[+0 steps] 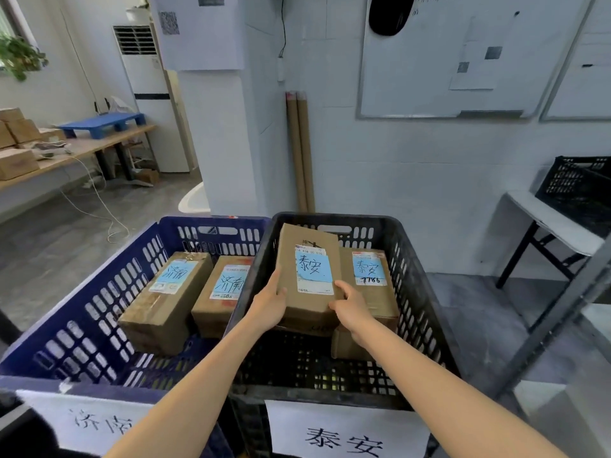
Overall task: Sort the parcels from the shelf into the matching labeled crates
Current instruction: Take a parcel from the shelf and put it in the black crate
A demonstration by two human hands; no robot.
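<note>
Both hands are grasping one cardboard parcel [309, 276] over the inside of the black crate [420, 292]. The left hand [271, 302] grips its near-left edge, thumb on top and fingers tucked underneath. The right hand [351, 307] clasps the near-right corner in the same way. The parcel carries a blue sticker handwritten 泰安, and its far end tilts up toward the crate's back wall. It is clear of the crate floor. Whether it touches the neighbouring box cannot be told.

That neighbour, a second 泰安 parcel [373, 292], lies in the right half of the black crate, also with a blue sticker facing up. A white paper sign [344, 434] on the crate's near wall reads 泰安.

Just beside it on the left, with their walls touching, stands the blue crate [82, 312], whose own paper sign [96, 421] reads 济南. Two boxes lie side by side in it: the left 济南 parcel [165, 305] and the right 济南 parcel [220, 292], both with blue stickers up.

Behind the crates, two cardboard tubes [301, 150] lean upright against the white wall, below a whiteboard [413, 77]. Far left, a wooden bench [99, 145] holds stacked cardboard boxes [16, 160] and a blue plastic pallet [102, 122]. At the right, another black crate [575, 183] sits on a small white bench [555, 219].
</note>
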